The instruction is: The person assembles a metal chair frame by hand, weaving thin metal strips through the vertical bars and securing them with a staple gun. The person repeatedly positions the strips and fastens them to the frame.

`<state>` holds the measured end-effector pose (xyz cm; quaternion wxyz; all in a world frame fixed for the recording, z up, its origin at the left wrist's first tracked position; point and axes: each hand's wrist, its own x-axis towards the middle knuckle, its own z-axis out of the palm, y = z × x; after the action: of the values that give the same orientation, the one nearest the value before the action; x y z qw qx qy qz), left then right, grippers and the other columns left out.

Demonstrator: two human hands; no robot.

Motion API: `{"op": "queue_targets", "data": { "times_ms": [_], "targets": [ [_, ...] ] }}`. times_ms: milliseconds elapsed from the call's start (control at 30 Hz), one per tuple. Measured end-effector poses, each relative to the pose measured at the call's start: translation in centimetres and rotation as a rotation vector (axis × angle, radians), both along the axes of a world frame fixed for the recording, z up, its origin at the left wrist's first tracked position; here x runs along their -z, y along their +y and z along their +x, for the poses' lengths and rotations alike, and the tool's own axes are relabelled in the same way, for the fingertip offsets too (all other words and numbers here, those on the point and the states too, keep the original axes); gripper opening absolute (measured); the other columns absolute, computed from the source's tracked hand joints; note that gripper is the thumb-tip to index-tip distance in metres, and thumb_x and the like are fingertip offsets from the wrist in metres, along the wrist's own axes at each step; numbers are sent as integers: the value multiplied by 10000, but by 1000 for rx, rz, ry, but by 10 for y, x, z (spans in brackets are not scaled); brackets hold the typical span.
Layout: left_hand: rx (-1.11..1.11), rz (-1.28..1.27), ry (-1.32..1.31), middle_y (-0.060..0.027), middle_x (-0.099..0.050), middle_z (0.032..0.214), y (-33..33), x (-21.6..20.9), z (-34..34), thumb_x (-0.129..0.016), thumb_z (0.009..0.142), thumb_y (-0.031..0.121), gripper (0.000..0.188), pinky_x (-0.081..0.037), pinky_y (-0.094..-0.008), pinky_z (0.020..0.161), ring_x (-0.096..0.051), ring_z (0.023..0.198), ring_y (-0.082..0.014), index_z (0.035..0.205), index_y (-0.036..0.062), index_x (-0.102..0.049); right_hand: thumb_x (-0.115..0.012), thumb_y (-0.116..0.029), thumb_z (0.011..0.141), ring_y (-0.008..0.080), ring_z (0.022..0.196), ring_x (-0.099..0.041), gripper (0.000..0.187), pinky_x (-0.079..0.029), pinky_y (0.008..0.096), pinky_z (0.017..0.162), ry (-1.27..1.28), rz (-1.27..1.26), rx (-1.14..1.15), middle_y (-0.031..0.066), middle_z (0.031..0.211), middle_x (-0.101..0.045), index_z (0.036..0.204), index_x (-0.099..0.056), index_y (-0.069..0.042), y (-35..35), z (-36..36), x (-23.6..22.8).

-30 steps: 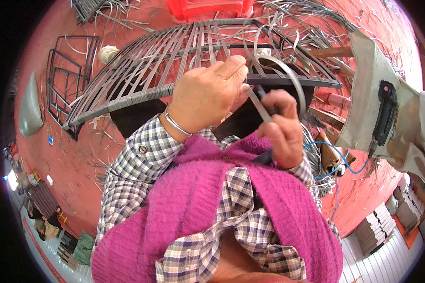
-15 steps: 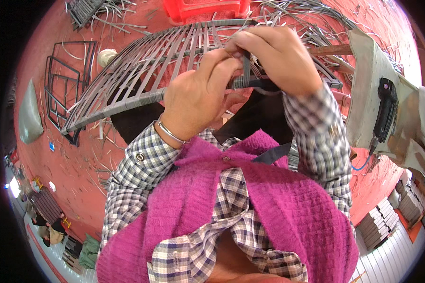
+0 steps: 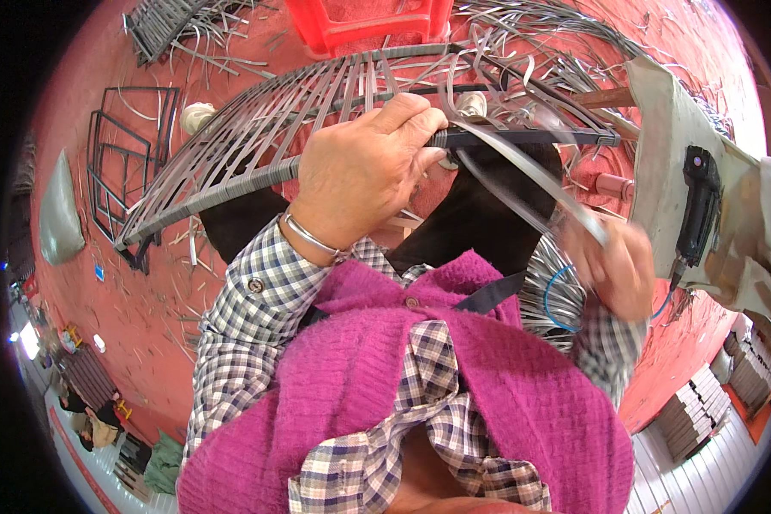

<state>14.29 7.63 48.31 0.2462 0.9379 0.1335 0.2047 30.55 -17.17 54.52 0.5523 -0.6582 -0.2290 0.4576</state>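
A dark metal frame is partly woven with flat grey strips, and its near rail is wound with the same strip. My left hand is closed around this rail where the winding ends, thumb and fingers pinched on it. To the right of that grip, the bare dark bar shows. A loose grey strip runs taut from the rail down to the right. Out at the right, my right hand is closed on the strip, smeared by motion.
A red plastic stool stands beyond the frame. Loose strips litter the red floor. At right, a black handheld tool lies on a cloth-covered surface. Coiled strips lie by my right forearm; bare metal frames are at left.
My right hand has swung away from the rail, down and to the right, drawing the strip out. My left hand keeps its place on the rail.
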Motion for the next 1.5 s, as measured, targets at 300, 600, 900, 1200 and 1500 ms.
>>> {"op": "queue_targets", "data": {
  "times_ms": [300, 600, 900, 1200, 1500],
  "targets": [
    [27, 4, -9, -7, -613, 966, 4, -3, -2, -691, 747, 188, 284, -504, -317, 578, -634, 725, -234, 1012, 125, -612, -476, -322, 939, 214, 855, -583, 411, -465, 333, 775, -1338, -1041, 1224, 137, 957, -610, 1096, -597, 38, -273, 68, -130],
    [70, -72, 177, -25, -597, 1001, 5, -10, -6, -642, 796, 217, 251, -495, -355, 570, -622, 731, -284, 1011, 106, -575, -619, -26, 801, 187, 742, -568, 378, -461, 276, 685, -635, -57, -218, 120, 869, -583, 1175, -559, -21, 46, -38, 40],
    [44, -91, 156, -39, -607, 976, 3, -10, 0, -656, 771, 206, 269, -502, -332, 567, -635, 729, -252, 1015, 116, -587, -640, -82, 690, 353, 730, -551, 212, -446, 433, 596, -1043, 180, -27, 139, 827, -550, 883, -576, -22, 133, -55, 147],
    [81, 119, -12, -7, -599, 915, 8, -2, 1, -619, 751, 209, 272, -490, -299, 558, -627, 708, -172, 1004, 109, -617, -617, -92, 751, 275, 919, -480, 65, -380, 374, 829, -823, 190, -218, 99, 918, -551, 716, -604, -38, 97, -49, 46],
    [89, 155, -20, -22, -605, 923, 3, 0, -4, -639, 749, 259, 293, -472, -293, 535, -618, 677, -153, 992, 97, -614, -447, -224, 961, 187, 680, -521, 363, -419, 296, 659, -142, 575, -217, 79, 716, -541, 750, -630, 8, 94, -55, 41]
  ]
}}
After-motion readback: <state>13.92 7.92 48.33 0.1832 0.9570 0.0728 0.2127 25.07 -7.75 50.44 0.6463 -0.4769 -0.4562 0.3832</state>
